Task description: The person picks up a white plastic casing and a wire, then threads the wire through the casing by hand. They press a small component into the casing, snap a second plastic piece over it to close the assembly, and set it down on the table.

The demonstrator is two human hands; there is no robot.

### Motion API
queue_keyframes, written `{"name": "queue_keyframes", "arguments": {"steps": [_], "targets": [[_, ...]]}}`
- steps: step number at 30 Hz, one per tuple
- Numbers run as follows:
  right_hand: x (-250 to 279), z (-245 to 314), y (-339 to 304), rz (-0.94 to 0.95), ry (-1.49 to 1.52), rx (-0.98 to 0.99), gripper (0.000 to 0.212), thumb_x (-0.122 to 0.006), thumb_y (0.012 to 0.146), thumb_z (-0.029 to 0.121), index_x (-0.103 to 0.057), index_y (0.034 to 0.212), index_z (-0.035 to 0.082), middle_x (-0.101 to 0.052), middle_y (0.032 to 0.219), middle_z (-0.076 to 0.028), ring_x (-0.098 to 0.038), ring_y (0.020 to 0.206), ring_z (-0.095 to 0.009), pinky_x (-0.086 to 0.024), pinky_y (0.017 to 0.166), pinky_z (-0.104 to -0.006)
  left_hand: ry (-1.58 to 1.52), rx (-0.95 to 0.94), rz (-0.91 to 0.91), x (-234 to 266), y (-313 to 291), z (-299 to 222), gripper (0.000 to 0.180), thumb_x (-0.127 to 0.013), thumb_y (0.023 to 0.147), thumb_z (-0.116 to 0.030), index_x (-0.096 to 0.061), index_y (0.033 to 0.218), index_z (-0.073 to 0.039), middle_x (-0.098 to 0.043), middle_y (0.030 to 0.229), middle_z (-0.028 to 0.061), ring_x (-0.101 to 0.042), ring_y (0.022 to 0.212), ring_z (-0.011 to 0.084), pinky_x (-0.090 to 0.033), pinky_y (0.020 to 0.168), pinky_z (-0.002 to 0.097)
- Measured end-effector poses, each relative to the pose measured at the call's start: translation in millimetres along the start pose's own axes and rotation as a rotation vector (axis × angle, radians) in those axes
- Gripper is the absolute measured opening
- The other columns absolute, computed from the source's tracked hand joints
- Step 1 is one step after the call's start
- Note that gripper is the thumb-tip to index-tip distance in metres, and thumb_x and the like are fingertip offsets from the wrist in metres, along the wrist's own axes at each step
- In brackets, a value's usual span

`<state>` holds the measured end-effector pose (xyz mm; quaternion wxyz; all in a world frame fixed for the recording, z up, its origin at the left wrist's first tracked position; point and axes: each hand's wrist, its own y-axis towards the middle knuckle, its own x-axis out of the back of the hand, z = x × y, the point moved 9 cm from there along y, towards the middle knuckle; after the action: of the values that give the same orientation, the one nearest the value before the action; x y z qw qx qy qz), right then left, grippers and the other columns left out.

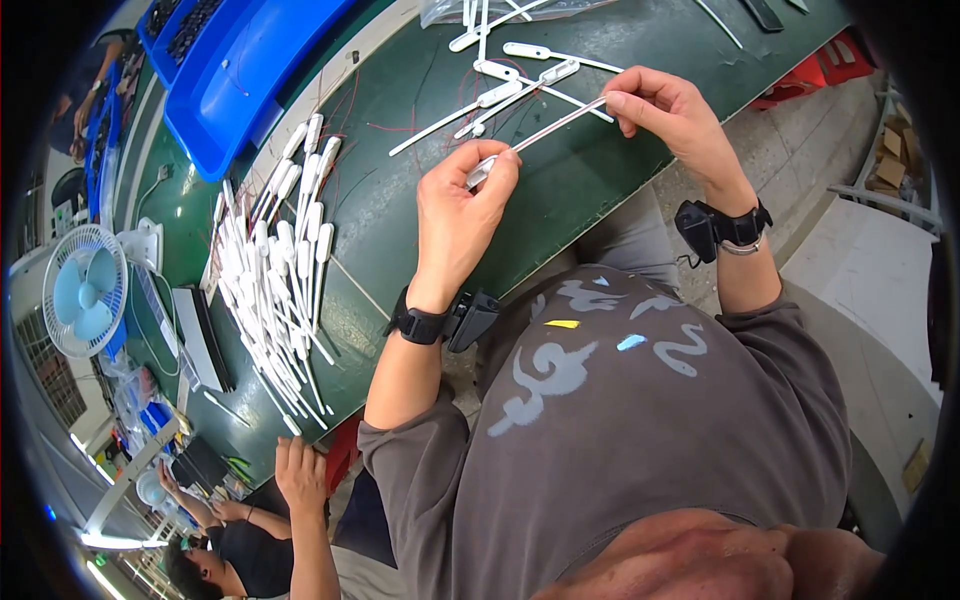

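Note:
A slim white plastic stick with an oval head stretches between my two hands above the green bench; thin red wire seems to run along it. My left hand is closed around the head end, its fingers covering most of the oval. At the far tip, my right hand pinches the stick between thumb and forefinger. Just beyond my hands, several similar white sticks lie scattered with loose red wires. To the left, a large pile of them is heaped on the bench.
Blue trays stand at the back left, and a small fan is at the left. A co-worker's hand reaches the bench edge near the pile. At the far right side are a red stool and cardboard boxes.

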<state>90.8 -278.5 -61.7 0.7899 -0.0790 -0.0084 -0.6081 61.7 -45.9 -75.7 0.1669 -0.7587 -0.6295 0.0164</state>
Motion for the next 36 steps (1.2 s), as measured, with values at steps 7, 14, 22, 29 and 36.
{"name": "queue_keyframes", "arguments": {"steps": [7,14,22,29,36], "targets": [[10.1,23.8,-0.8,-0.248,-0.319,0.216,0.018,-0.064,0.099,0.019,-0.067,0.105,0.002,-0.062,0.087,0.002,-0.054,0.077,-0.007,-0.043,0.072,-0.0223,0.138,-0.146,-0.019,-5.1,2.8,-4.8,0.022,-0.068,0.092,-0.023,-0.072,0.093,-0.002,-0.058,0.063,0.0006,-0.050,0.057,0.0055,-0.040,0.054,0.0254],[-11.2,17.9,21.1,0.065,-0.622,0.040,0.015,-0.069,0.093,0.016,-0.068,0.101,0.003,-0.063,0.086,-0.004,-0.056,0.076,-0.012,-0.045,0.069,-0.0281,0.283,-0.221,0.074,-14.8,-4.6,-15.6,0.020,-0.068,0.090,-0.022,-0.071,0.093,-0.003,-0.059,0.064,0.0072,-0.053,0.054,0.0110,-0.043,0.054,0.0286],[-49.2,18.8,26.2,0.207,-0.762,0.403,0.015,-0.073,0.085,0.013,-0.064,0.091,0.003,-0.061,0.080,-0.006,-0.057,0.073,-0.020,-0.046,0.066,-0.0316,0.439,-0.351,0.144,-26.9,-11.7,-21.8,0.016,-0.069,0.089,-0.022,-0.073,0.092,-0.006,-0.066,0.084,0.0085,-0.063,0.064,0.0244,-0.050,0.061,0.0369],[-40.1,38.5,12.1,0.167,-0.785,0.304,0.014,-0.071,0.086,0.011,-0.062,0.092,0.002,-0.064,0.083,-0.005,-0.058,0.073,-0.021,-0.047,0.068,-0.0324,0.617,-0.424,0.098,-28.7,-16.3,-25.5,0.014,-0.070,0.089,-0.022,-0.073,0.093,-0.008,-0.063,0.085,0.0069,-0.064,0.070,0.0262,-0.051,0.063,0.0390],[-37.0,65.9,-13.8,0.050,-0.666,0.320,0.012,-0.070,0.085,0.004,-0.063,0.095,0.002,-0.066,0.089,-0.007,-0.061,0.075,-0.023,-0.049,0.070,-0.0317,0.749,-0.749,-0.129,-21.9,-35.8,-56.3,0.015,-0.075,0.085,-0.016,-0.071,0.098,-0.010,-0.062,0.086,0.0035,-0.064,0.078,0.0236,-0.052,0.063,0.0370]]}}
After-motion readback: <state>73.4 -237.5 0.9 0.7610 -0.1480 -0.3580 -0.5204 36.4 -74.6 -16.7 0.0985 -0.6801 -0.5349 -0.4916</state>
